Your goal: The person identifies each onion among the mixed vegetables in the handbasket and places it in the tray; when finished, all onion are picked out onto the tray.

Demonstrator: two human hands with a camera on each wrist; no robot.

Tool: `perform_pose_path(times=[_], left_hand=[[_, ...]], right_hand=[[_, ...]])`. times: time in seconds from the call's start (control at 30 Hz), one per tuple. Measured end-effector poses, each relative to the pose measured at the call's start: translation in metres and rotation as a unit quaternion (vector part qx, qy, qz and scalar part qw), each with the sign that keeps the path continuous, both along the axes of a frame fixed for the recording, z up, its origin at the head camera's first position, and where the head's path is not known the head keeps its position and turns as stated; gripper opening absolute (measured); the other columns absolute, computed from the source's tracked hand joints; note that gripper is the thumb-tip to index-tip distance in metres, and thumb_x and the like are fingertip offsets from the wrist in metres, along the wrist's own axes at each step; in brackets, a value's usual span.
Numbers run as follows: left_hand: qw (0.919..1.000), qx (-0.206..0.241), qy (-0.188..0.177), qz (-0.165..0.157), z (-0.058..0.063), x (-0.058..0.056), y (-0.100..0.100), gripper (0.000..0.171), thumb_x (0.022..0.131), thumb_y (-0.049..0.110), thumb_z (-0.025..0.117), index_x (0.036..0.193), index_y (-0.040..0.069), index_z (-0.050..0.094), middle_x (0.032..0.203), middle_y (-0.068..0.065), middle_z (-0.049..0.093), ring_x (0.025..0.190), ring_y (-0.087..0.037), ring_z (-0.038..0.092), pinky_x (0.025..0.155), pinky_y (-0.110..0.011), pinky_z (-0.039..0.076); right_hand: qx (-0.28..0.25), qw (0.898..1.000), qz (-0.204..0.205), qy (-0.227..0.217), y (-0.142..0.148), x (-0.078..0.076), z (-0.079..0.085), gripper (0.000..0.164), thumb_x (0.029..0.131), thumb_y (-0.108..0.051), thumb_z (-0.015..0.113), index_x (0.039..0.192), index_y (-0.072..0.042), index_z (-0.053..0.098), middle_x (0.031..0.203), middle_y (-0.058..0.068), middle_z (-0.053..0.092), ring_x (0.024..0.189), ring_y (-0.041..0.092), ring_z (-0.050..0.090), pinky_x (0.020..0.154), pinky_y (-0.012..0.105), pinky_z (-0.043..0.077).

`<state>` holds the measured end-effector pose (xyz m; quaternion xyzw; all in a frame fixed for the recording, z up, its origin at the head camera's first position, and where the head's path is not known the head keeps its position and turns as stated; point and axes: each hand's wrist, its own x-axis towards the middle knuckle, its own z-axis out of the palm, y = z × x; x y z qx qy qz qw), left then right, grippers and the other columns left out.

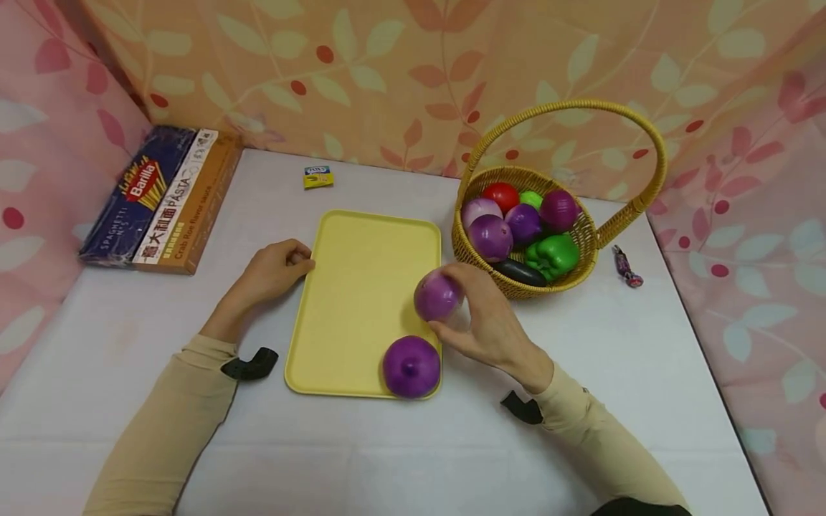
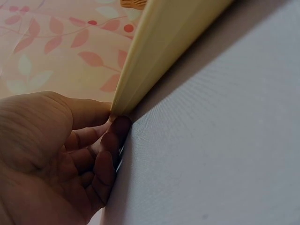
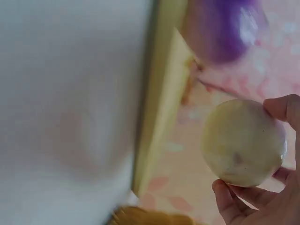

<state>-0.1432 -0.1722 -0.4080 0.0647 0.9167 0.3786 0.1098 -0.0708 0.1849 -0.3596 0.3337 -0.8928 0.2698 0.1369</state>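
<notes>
Nearest on my feed, a purple onion (image 1: 411, 369) sits on the yellow tray (image 1: 361, 287) at five o'clock. My right hand (image 1: 485, 321) grips a paler onion (image 1: 436, 295) raised over the tray's three-o'clock side; I read this as placing, next calling for lowering and a soft release. My left hand (image 1: 274, 269) pinches the tray at ten (steadying, I'd guess). Beyond, at two: the wicker basket (image 1: 589, 251).

A white-covered table (image 1: 387, 466) carries a yellow tray (image 1: 358, 294) at the frame's centre and a wicker basket (image 1: 530, 290) upper right. Pasta packages (image 1: 161, 204) lie upper left, a small packet (image 1: 318, 177) upper centre-left, a wrapped sweet (image 1: 626, 267) right.
</notes>
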Motion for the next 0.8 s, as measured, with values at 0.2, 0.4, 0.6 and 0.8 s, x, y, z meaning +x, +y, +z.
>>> perform_pose_path(times=[0.2, 0.4, 0.6, 0.8], left_hand=[[1.0, -0.001, -0.004, -0.001, -0.001, 0.0, -0.001, 0.032, 0.098, 0.023, 0.055, 0.118, -0.002, 0.061, 0.102, -0.017, 0.066, 0.089, -0.026, 0.057, 0.078, -0.033, 0.041], [1.0, -0.002, -0.007, -0.002, -0.002, 0.0, -0.001, 0.032, 0.099, 0.024, 0.055, 0.118, -0.001, 0.061, 0.103, -0.016, 0.065, 0.089, -0.025, 0.057, 0.078, -0.033, 0.04], [1.0, 0.0, -0.003, -0.002, 0.0, 0.001, -0.001, 0.032, 0.099, 0.025, 0.055, 0.118, -0.001, 0.061, 0.102, -0.016, 0.065, 0.089, -0.025, 0.057, 0.079, -0.033, 0.041], [1.0, 0.002, -0.004, -0.002, 0.001, 0.001, 0.0, 0.032, 0.099, 0.025, 0.055, 0.118, -0.001, 0.06, 0.103, -0.017, 0.065, 0.09, -0.026, 0.058, 0.079, -0.033, 0.041]], right_hand=[[0.021, 0.997, 0.002, -0.078, -0.009, -0.001, -0.016, 0.065, 0.077, -0.026, 0.079, 0.13, -0.006, 0.048, 0.129, 0.011, 0.05, 0.113, 0.021, 0.055, 0.097, 0.038, 0.05], [0.037, 0.992, -0.013, -0.121, -0.008, -0.005, -0.021, 0.069, 0.078, -0.028, 0.081, 0.133, -0.004, 0.047, 0.127, 0.01, 0.057, 0.109, 0.019, 0.056, 0.094, 0.036, 0.049], [0.048, 0.989, 0.007, -0.137, -0.008, -0.007, -0.021, 0.075, 0.081, -0.03, 0.079, 0.142, -0.005, 0.043, 0.135, 0.011, 0.055, 0.119, 0.022, 0.055, 0.101, 0.039, 0.047], [0.057, 0.986, 0.031, -0.151, -0.009, -0.006, -0.02, 0.068, 0.085, -0.03, 0.074, 0.143, -0.012, 0.045, 0.14, 0.007, 0.05, 0.128, 0.021, 0.051, 0.104, 0.039, 0.046]])
